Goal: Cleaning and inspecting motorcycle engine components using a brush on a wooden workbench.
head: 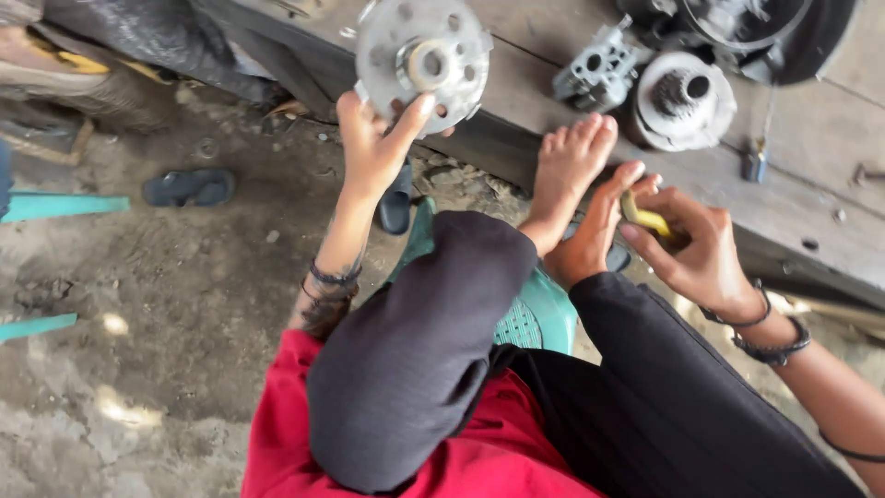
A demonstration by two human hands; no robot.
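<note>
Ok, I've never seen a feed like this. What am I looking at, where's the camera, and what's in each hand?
The one camera sits on the person's head, looking down over their knees. The left hand holds up a round metal disc with holes. The right hand grips a small yellow-handled tool beside their bare foot. Ahead is a wooden bench carrying grey engine parts: a small block and a round toothed hub. They sit on a green plastic stool over dirt ground, where a dark sandal lies.

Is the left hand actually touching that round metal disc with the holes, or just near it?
Touching. The head view shows the left hand gripping the round metal disc at its lower edge, thumb pressed on the face beside the hub, the disc raised in front of the wooden bench.
</note>
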